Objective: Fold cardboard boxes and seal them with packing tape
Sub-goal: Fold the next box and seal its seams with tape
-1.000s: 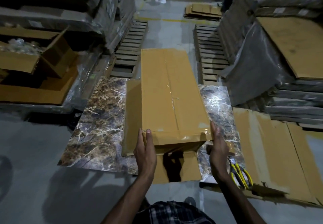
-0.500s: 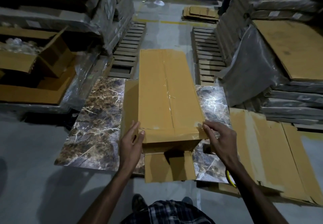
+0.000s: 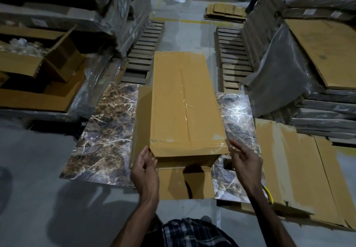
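Observation:
A long brown cardboard box [image 3: 185, 100] lies on a marble-patterned slab [image 3: 107, 127], its top seam covered with clear tape. The near end is open, with a flap [image 3: 173, 183] lying flat toward me and a side flap [image 3: 142, 117] standing out on the left. My left hand [image 3: 144, 171] touches the box's near left corner, fingers curled around the side flap's lower edge. My right hand [image 3: 244, 160] hovers at the near right corner, its fingers apart and the fingertips at the tape end there.
Flattened cardboard sheets [image 3: 300, 171] lie on the floor to the right, with a yellow-handled tool [image 3: 268, 194] partly hidden behind my right forearm. Wrapped stacks [image 3: 308, 58] rise at right, wooden pallets [image 3: 146, 54] behind, an open carton [image 3: 38, 58] at left.
Both hands slid from the box's near edge outward to its corners; the left now grips at the left side flap, the right lifted off to the right corner. The view shifted slightly.

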A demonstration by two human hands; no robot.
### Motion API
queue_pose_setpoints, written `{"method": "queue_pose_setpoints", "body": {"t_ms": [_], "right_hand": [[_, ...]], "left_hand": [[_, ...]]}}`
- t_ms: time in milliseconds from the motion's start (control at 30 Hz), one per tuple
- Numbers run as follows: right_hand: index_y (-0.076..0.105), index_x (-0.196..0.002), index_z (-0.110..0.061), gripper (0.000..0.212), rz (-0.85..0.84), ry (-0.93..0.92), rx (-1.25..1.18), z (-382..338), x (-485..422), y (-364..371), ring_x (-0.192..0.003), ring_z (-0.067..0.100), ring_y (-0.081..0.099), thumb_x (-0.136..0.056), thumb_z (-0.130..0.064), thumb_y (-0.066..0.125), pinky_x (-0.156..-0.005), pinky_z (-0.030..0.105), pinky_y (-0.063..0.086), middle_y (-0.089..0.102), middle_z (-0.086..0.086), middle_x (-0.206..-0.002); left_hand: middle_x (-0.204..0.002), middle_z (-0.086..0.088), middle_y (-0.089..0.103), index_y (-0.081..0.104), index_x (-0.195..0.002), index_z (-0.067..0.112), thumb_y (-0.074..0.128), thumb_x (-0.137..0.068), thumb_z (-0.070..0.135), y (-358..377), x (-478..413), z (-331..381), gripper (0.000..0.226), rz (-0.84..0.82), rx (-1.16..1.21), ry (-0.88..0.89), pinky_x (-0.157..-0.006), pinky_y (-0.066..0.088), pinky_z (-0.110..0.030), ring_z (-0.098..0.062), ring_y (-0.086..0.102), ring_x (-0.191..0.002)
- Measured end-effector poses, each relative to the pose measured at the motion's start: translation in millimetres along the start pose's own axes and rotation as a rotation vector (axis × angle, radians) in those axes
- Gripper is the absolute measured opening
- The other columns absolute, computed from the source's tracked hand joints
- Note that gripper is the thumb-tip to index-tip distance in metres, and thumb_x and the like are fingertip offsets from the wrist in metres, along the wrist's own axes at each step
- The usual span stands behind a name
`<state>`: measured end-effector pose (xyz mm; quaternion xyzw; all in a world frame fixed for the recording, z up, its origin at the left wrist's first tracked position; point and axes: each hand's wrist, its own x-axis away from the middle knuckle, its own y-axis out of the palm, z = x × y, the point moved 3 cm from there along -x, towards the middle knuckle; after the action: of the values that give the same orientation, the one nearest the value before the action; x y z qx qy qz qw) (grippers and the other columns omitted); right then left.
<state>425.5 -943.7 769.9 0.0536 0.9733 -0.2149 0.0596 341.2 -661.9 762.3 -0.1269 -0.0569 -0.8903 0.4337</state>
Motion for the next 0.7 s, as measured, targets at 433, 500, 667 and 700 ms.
{"method": "queue_pose_setpoints", "body": {"t_ms": [433,500,667,700], "right_hand": [[0.074,-0.12,-0.036,0.027,-0.389,-0.711,0.647,12.5,-63.8,-22.2,-0.089,0.014,0.073,-0.094,-0.04,0.068,-0.057,0.035,0.057,0.066,-0.015,-0.13],[0.074,-0.117,-0.036,0.024,-0.38,-0.762,0.673,8.9,-66.9,-20.7,-0.089,0.013,0.072,-0.098,-0.045,0.063,-0.053,0.032,0.055,0.067,-0.016,-0.126],[0.077,-0.104,-0.023,0.025,-0.316,-0.942,0.662,3.8,-69.0,-12.1,-0.084,0.016,0.071,-0.099,-0.041,0.061,-0.049,0.029,0.053,0.073,-0.004,-0.111],[0.076,-0.105,-0.021,0.024,-0.314,-0.994,0.663,7.7,-68.6,-9.9,-0.08,0.017,0.071,-0.1,-0.039,0.06,-0.048,0.03,0.053,0.073,-0.002,-0.109]], "left_hand": [[-0.133,-0.002,0.068,0.079,-0.115,0.015,0.083,-0.081,-0.005,-21.0,-76.9,19.2,0.04,-0.496,-0.764,0.985,-0.104,0.044,-0.011,-0.006,0.062,-0.115],[-0.13,-0.004,0.07,0.079,-0.113,0.013,0.085,-0.079,-0.004,-19.8,-82.6,18.2,0.039,-0.52,-0.808,1.042,-0.106,0.04,-0.008,-0.011,0.065,-0.111],[-0.122,-0.008,0.075,0.081,-0.109,0.011,0.067,-0.095,0.02,-19.3,-84.4,14.6,0.022,-0.517,-0.857,1.308,-0.092,0.057,-0.031,-0.026,0.075,-0.098],[-0.122,-0.009,0.076,0.081,-0.108,0.01,0.066,-0.097,0.021,-19.3,-86.1,13.2,0.021,-0.517,-0.874,1.379,-0.086,0.06,-0.035,-0.028,0.075,-0.095]]}}
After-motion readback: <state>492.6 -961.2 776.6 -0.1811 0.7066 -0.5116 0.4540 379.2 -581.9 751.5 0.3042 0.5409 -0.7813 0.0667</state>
